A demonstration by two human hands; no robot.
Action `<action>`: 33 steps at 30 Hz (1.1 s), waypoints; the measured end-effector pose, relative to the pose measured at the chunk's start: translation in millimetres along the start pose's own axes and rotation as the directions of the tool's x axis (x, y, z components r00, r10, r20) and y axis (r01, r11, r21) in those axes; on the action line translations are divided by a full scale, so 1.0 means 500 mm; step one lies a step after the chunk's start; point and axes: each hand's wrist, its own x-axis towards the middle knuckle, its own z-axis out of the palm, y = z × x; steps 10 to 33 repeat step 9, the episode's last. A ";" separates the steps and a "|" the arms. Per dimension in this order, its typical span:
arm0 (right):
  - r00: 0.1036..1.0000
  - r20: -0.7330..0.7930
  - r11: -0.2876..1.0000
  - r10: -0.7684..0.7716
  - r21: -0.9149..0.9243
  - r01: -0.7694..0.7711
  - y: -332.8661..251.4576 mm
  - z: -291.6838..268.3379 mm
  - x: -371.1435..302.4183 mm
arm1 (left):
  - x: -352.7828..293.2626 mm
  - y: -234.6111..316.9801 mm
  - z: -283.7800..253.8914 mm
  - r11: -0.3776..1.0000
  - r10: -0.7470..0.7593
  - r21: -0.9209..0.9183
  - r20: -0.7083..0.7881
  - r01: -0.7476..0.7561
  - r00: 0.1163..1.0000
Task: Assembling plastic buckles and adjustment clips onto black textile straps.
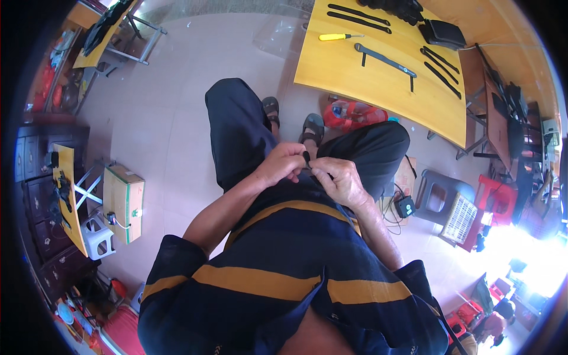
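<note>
Above my lap my two hands meet at a small black strap-like piece (306, 157). My left hand (283, 164) pinches it between thumb and fingers, with the other fingers curled in. My right hand (338, 180) is closed beside it, thumb and forefinger pressed together at its lower end. Most of the piece is hidden by the fingers, so its exact kind cannot be made out. Nearest beyond the hands stands a yellow table (373, 100), on which lie a long dark grey band (387, 61) with two short black tabs and a yellow-handled screwdriver (337, 36).
Several black straps (441, 71) and a black pouch (442, 34) lie on the table. Under its edge sits a red bag (355, 114). To my right are a black box with cables (404, 207) and a grey stool (441, 195). A cardboard box (124, 204) stands left.
</note>
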 end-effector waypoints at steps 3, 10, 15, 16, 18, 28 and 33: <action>0.999 0.035 1.000 0.003 -0.011 -0.003 0.007 0.003 -0.001 | 0.004 0.004 -0.001 0.998 -0.052 0.031 -0.015 0.053 0.999; 0.997 0.066 0.999 0.037 -0.002 -0.037 0.030 0.027 -0.018 | 0.010 0.021 -0.034 0.983 -0.096 0.160 0.021 0.092 0.995; 0.997 0.066 0.999 0.037 -0.002 -0.037 0.030 0.027 -0.018 | 0.010 0.021 -0.034 0.983 -0.096 0.160 0.021 0.092 0.995; 0.997 0.066 0.999 0.037 -0.002 -0.037 0.030 0.027 -0.018 | 0.010 0.021 -0.034 0.983 -0.096 0.160 0.021 0.092 0.995; 0.997 0.066 0.999 0.037 -0.002 -0.037 0.030 0.027 -0.018 | 0.010 0.021 -0.034 0.983 -0.096 0.160 0.021 0.092 0.995; 0.997 0.066 0.999 0.037 -0.002 -0.037 0.030 0.027 -0.018 | 0.010 0.021 -0.034 0.983 -0.096 0.160 0.021 0.092 0.995; 0.997 0.066 0.999 0.037 -0.002 -0.037 0.030 0.027 -0.018 | 0.010 0.021 -0.034 0.983 -0.096 0.160 0.021 0.092 0.995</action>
